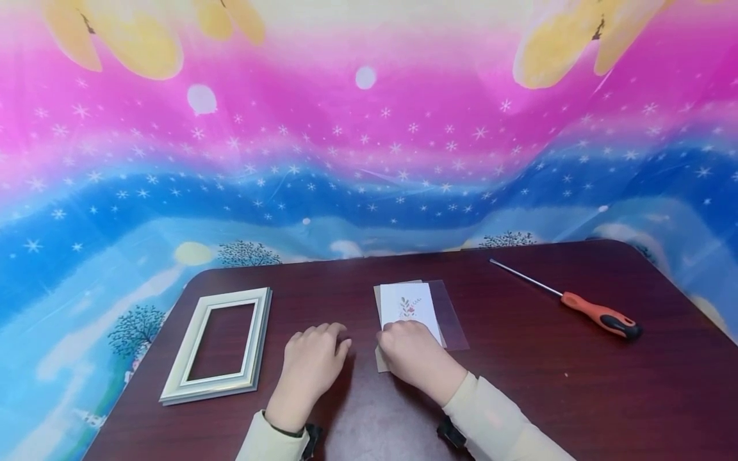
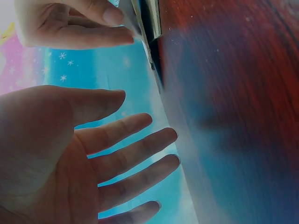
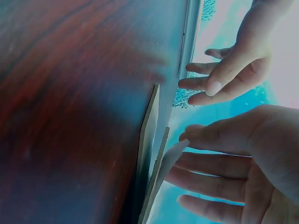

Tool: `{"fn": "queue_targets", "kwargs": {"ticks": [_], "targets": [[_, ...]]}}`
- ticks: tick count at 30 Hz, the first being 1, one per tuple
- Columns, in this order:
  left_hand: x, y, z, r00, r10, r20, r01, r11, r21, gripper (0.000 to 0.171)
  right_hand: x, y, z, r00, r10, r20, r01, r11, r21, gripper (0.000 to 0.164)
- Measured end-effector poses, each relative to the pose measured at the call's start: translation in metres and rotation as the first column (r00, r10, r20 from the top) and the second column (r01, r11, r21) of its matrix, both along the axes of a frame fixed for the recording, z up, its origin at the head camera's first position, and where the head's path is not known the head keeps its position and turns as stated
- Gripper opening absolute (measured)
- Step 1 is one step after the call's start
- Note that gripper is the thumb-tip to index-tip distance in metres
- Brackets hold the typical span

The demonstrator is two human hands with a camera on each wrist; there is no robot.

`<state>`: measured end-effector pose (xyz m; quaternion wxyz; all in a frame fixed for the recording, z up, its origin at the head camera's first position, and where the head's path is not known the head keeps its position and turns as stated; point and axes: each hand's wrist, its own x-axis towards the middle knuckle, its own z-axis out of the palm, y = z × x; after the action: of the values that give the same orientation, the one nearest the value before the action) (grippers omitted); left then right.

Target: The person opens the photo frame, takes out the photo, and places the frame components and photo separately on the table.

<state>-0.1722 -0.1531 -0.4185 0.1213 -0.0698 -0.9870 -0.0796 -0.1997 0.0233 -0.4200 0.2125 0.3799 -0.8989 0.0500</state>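
A white card point(image 1: 409, 298) printed with a small floral sprig lies over a brown backing board point(image 1: 383, 363) and a clear sheet point(image 1: 454, 323). My right hand point(image 1: 421, 355) pinches the card's near left edge between thumb and fingertips; in the right wrist view, that white card point(image 3: 172, 158) tilts up from the brown board point(image 3: 152, 196) beneath. To the left, my left hand point(image 1: 311, 362) hovers over the table with fingers spread and nothing in its grasp. The left wrist view shows its palm and loosely extended fingers point(image 2: 135, 168).
An empty cream picture frame point(image 1: 254, 339) lies flat at the table's left. On the right is a screwdriver point(image 1: 590, 310) with an orange and black handle. The dark red wooden table point(image 1: 519, 397) meets a colourful printed cloth point(image 1: 346, 141) behind it.
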Motion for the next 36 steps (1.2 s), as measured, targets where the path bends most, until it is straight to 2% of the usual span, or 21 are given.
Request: {"fn": "queue_targets", "kwargs": {"ticks": [7,12,17,25,30,36], "targets": [[0.000,0.000,-0.001,1.000,0.004,0.015,-0.004,1.000,-0.001,0.025,-0.001,-0.002,0.000,0.999,0.005,0.033,-0.004,1.000,-0.021,0.011],[0.000,0.000,-0.002,1.000,0.001,0.020,-0.001,1.000,-0.002,0.025,0.001,-0.003,0.005,0.996,0.019,0.088,-0.013,0.998,-0.069,0.022],[0.000,0.001,-0.003,1.000,-0.007,0.021,0.007,1.000,-0.014,0.025,0.004,-0.004,0.013,0.986,-0.010,0.167,0.032,0.991,-0.129,0.029],[0.001,0.001,-0.001,1.000,-0.007,0.024,0.008,0.999,-0.034,0.027,0.007,-0.006,0.030,0.970,0.001,0.242,0.075,0.949,-0.307,0.032],[0.001,0.001,-0.001,1.000,-0.004,0.011,0.005,0.999,-0.035,0.027,0.012,0.001,0.045,0.983,-0.025,0.184,0.094,0.921,-0.379,0.032],[0.001,0.000,0.000,1.000,0.003,0.022,-0.002,1.000,-0.029,0.028,0.010,0.017,0.057,0.997,-0.062,0.042,0.075,0.854,-0.515,0.032]]}}
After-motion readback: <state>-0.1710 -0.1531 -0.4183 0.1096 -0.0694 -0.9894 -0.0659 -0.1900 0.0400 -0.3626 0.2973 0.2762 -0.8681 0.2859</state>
